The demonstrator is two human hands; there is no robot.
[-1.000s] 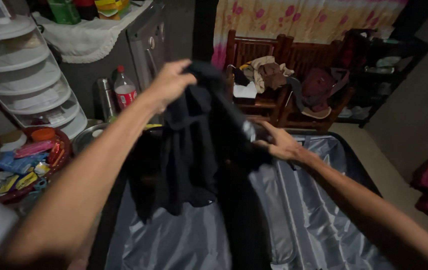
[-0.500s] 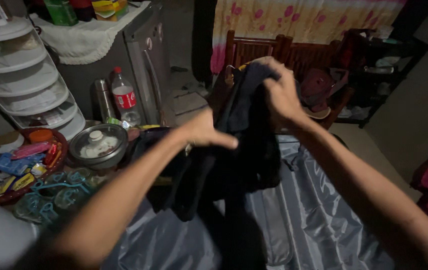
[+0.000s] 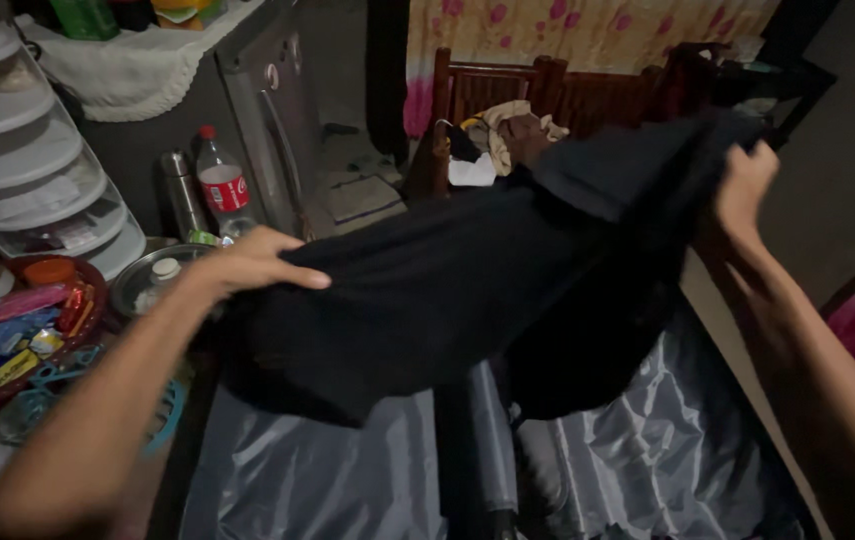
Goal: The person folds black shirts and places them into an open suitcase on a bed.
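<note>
While the black garment (image 3: 467, 290) hangs spread in the air above the open suitcase (image 3: 647, 450), I keep both hands level. My left hand (image 3: 247, 265) lies on the near-left edge, fingers flat over the cloth; my right hand (image 3: 742, 185) pinches the far-right corner. To do this well, I judge the cloth needs even tension, clear of the pot (image 3: 152, 280) at left.

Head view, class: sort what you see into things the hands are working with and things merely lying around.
In hand: left hand; right hand; black garment stretched between them; open suitcase with grey lining beneath.

Lying about: soda bottle; steel flask; lidded pot; red basket; wooden chair piled with clothes.
</note>
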